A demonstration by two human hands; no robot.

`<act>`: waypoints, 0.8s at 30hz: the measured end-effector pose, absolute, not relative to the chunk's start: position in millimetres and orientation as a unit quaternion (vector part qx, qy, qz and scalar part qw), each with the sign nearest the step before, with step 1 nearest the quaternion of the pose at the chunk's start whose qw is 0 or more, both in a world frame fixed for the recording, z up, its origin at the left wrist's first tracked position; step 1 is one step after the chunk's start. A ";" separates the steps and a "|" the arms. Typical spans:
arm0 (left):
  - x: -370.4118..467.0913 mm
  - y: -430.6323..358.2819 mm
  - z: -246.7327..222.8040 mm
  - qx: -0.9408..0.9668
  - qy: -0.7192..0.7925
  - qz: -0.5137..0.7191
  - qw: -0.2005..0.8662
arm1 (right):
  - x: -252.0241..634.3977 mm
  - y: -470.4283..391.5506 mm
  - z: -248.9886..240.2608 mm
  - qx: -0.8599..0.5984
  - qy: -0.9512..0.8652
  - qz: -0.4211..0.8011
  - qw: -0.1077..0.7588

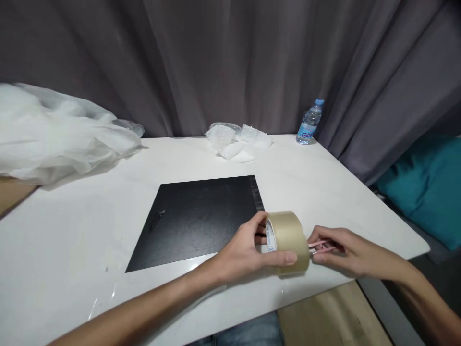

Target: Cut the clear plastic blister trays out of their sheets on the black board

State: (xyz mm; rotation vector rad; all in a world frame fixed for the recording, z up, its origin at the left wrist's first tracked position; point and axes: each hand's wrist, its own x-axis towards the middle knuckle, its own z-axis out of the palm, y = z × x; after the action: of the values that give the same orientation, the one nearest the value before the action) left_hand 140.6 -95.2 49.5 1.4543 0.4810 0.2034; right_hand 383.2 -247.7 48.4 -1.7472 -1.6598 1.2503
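Observation:
My left hand [248,250] grips a wide roll of clear, yellowish tape [291,242], with the thumb across its outer face and fingers at the core. The roll stands on its side near the front edge of the white table. Just to its right, my right hand [333,250] is closed on a thin pink tool [324,249] whose two narrow arms reach the roll's right side; whether it is tweezers or small scissors I cannot tell. A flat black sheet [198,218] lies left of the roll, partly behind my left hand.
Crumpled clear plastic [236,142] lies at the back of the white table [72,230]. A water bottle [309,122] stands back right, and a big translucent plastic heap [61,134] covers the back left. Grey curtains hang behind; a teal cushion [428,187] is at right.

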 end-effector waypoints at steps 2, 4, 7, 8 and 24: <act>141.8 -92.5 50.2 0.641 0.225 0.084 0.729 | 386.5 -249.0 49.2 -0.628 -0.587 0.463 0.214; 142.1 -91.0 49.3 0.643 0.227 0.080 0.728 | 386.4 -250.2 49.8 -0.623 -0.591 0.464 0.217; 141.7 -89.9 46.9 0.657 0.227 0.087 0.713 | 384.8 -251.3 51.1 -0.620 -0.601 0.454 0.220; 141.6 -89.6 46.4 0.662 0.225 0.090 0.709 | 384.6 -251.6 51.5 -0.622 -0.601 0.450 0.222; 140.3 -72.6 54.5 0.648 0.308 0.049 0.695 | 367.7 -242.0 44.2 -0.614 -0.686 0.317 0.227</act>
State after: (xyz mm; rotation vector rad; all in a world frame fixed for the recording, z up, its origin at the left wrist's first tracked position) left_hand 140.3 -72.6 54.5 1.4460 0.6864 0.1103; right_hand 367.7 -242.0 44.2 -1.6922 -1.8915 0.8737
